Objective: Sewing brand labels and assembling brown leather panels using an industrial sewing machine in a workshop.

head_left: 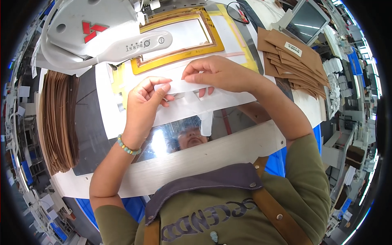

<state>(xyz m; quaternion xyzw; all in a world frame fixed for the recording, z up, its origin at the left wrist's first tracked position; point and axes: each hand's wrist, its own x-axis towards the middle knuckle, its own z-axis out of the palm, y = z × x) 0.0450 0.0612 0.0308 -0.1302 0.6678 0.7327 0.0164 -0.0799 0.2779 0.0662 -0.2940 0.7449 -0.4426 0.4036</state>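
The strip (pixel 183 87) is showing plain white. The rectangular frame (pixel 218 38) is displaying yellow, with a brown inner border and dark handwritten marks. The machine head (pixel 112 18) is presenting light grey with a red angular emblem (pixel 93 31). The left stack (pixel 60 122) is exhibiting brown layered stripes; the right stack (pixel 310 67) is appearing tan. The bracelet (pixel 127 147) is combining pale green and gold beads. The shirt (pixel 304 175) is displaying olive green with dark lettering.

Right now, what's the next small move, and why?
I'd perhaps ease the white strip gently taut: the left hand and right hand each have a grip on it, with a short span between, on the near side of the yellow frame.
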